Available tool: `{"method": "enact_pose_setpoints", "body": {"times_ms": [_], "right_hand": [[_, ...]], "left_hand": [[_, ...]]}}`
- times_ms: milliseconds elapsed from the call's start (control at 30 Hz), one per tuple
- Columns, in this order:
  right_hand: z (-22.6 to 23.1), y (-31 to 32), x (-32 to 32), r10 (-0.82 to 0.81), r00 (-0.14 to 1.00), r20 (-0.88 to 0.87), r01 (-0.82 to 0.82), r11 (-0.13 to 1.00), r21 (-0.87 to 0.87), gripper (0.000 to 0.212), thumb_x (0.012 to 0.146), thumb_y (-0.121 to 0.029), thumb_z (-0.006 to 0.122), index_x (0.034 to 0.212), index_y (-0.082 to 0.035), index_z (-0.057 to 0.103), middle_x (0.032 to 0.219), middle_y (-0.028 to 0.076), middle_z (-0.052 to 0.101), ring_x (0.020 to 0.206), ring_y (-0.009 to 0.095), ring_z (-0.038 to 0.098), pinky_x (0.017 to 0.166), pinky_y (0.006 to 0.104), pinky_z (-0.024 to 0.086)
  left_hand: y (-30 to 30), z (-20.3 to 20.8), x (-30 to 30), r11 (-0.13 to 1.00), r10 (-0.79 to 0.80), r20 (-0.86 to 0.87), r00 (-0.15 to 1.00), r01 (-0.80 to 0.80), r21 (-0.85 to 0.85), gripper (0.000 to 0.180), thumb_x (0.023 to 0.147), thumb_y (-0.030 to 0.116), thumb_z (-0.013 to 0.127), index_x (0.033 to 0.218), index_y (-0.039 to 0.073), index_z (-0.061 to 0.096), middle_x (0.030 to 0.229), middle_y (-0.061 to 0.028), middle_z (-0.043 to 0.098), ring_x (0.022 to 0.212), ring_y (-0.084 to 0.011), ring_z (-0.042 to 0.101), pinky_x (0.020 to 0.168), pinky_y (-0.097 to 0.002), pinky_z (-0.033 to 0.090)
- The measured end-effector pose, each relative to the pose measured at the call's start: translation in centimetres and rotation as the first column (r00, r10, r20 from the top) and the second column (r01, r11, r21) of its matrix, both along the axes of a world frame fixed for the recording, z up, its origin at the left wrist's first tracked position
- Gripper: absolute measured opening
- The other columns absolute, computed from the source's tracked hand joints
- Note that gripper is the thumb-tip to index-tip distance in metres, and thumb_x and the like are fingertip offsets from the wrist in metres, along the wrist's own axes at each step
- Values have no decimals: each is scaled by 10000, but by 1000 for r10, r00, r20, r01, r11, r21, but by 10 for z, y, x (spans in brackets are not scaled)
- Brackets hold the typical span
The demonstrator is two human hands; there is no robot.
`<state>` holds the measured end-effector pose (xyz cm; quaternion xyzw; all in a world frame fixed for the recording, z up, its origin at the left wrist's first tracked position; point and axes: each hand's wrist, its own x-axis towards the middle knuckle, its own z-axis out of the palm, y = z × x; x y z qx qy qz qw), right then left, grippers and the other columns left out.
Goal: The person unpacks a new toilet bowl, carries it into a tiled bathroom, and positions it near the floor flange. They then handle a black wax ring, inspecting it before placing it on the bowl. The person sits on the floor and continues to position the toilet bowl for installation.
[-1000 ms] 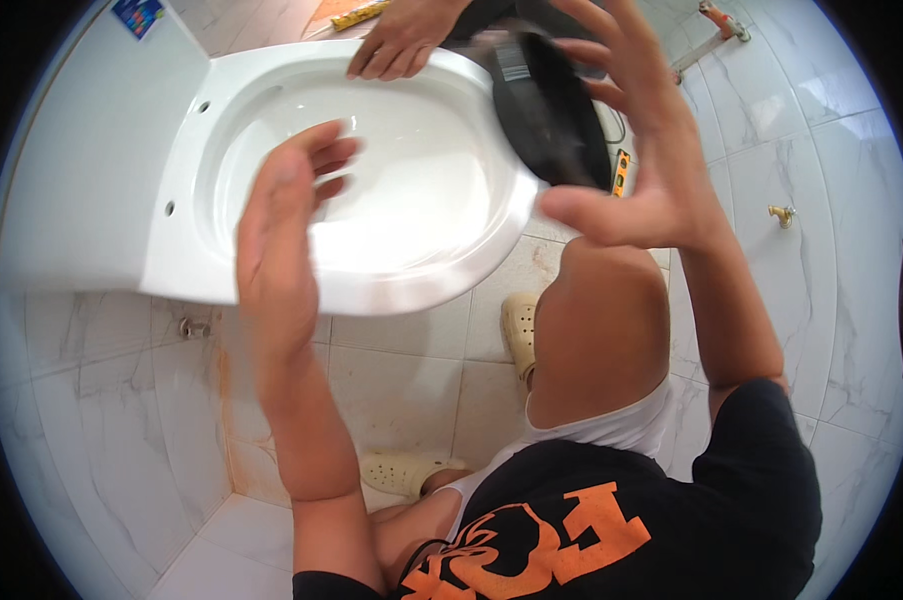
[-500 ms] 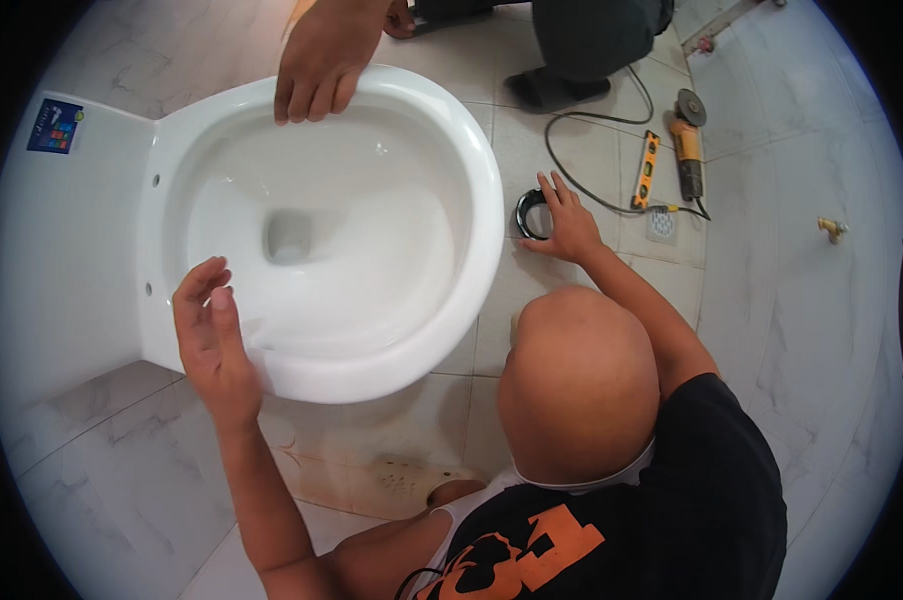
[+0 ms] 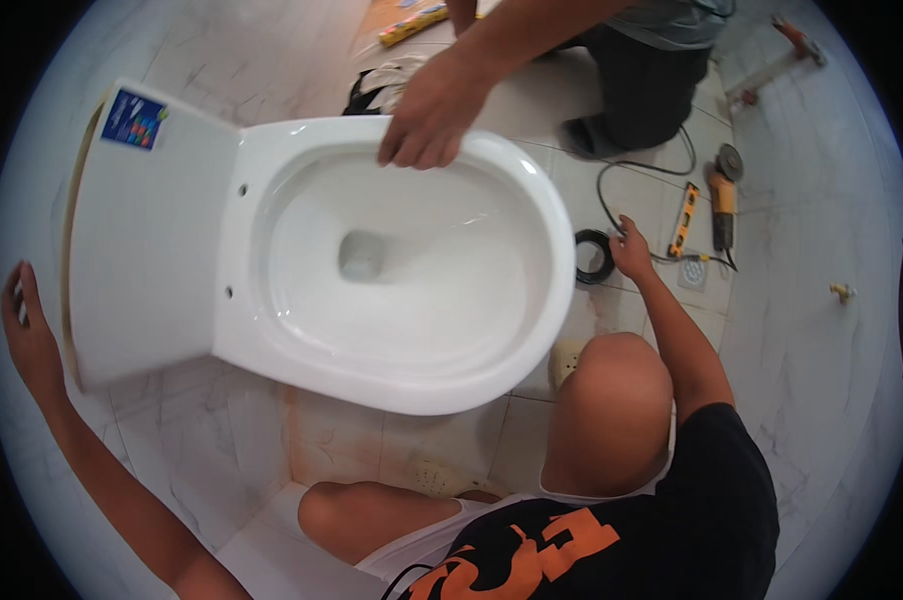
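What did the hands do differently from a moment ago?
The left hand left the bowl's rim and went out to the back corner of the white toilet. The right hand set the black ring on the floor and rests beside it. The co-worker's hand stays on the far rim.

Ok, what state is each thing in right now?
White ceramic toilet bowl: lidless, seatless, off the floor, tipped toward the camera.
Black rubber ring: flat on the tiles.
Left hand: open, at the tank end.
Right hand: fingertips on the ring.
Other person's hand: gripping the far rim.
Yellow angle grinder: lying idle.
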<state>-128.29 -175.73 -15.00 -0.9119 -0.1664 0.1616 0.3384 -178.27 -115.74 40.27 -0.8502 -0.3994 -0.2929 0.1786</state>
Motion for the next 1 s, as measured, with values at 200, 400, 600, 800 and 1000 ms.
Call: {"method": "enact_pose_setpoints", "body": {"times_ms": [200,400,600,800,1000], "right_hand": [[-23,-24,4,157,987,29,-144,954,-263,342,898,-119,655,1223,-22,700,1282,233,690,1057,427,707,951,462,563],[168,2,-11,104,991,81,-95,989,-115,186,945,-111,723,1085,12,729,830,128,754,649,184,710,651,339,580],[377,122,-54,452,843,290,-448,890,-83,251,1004,-215,714,1123,6,708,830,152,739,655,234,707,608,366,519],[349,276,-74,673,585,452,-520,739,-428,633,890,-427,816,1369,-55,634,1165,211,737,1074,321,721,930,379,550],[312,311,-54,596,803,-29,-565,744,-356,641,820,-454,870,1270,-22,722,1113,155,775,1031,277,747,945,398,565]], "left_hand": [[6,-36,16,934,12,100,995,25,-356,688,1086,618,440,1476,70,585,1419,-164,642,1312,-304,617,1119,-418,477],[-35,-39,30,872,-143,136,980,190,-451,501,1124,415,505,1368,11,672,1278,-155,730,1245,-270,658,1101,-371,469],[-79,-33,31,860,-228,140,964,267,-434,615,1018,595,616,1076,1,764,990,-132,748,943,-257,696,843,-381,538],[-58,-65,-5,962,-128,290,948,190,-198,408,969,404,715,1064,8,723,999,-101,716,943,-219,666,847,-379,526],[-52,-107,-30,860,58,921,386,449,-242,488,866,202,730,1257,-62,603,1138,-160,681,1008,-240,648,904,-367,524]]}}
